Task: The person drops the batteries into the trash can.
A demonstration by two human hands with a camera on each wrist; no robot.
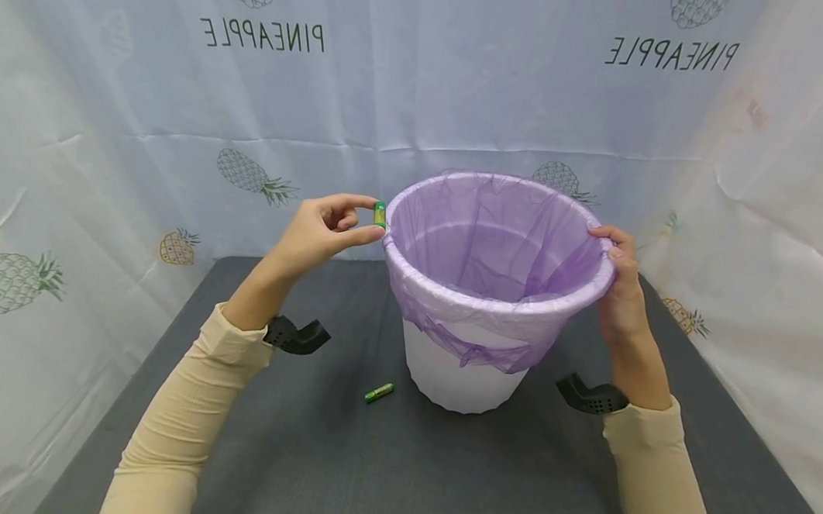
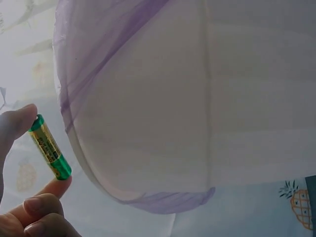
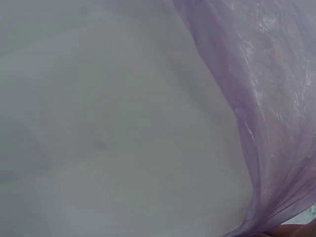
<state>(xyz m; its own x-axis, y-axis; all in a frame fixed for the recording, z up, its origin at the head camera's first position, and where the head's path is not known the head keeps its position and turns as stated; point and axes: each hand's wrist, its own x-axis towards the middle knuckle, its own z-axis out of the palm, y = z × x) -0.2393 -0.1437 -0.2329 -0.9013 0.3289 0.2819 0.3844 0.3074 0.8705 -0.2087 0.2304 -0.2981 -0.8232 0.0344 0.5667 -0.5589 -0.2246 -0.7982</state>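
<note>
Between thumb and index fingertip, my left hand point(image 1: 322, 225) pinches a green and gold battery point(image 1: 379, 214) by its two ends, just outside the bin's left rim. The left wrist view shows the same battery point(image 2: 50, 147) close up, apart from the bin wall. My right hand point(image 1: 622, 287) grips the right rim of a white trash bin point(image 1: 468, 376), thumb and fingers over the edge. A thin purple bag point(image 1: 496, 246) lines the bin and folds down over its rim. In the right wrist view, the bag point(image 3: 276, 98) and white wall fill most of the picture; the hand is mostly hidden.
A second green battery point(image 1: 379, 393) lies on the dark grey table point(image 1: 289, 452), left of the bin's base. Behind and at both sides hangs a pale curtain point(image 1: 350, 91) printed with pineapples. Black wrist mounts point(image 1: 297, 336) stick out from both forearms.
</note>
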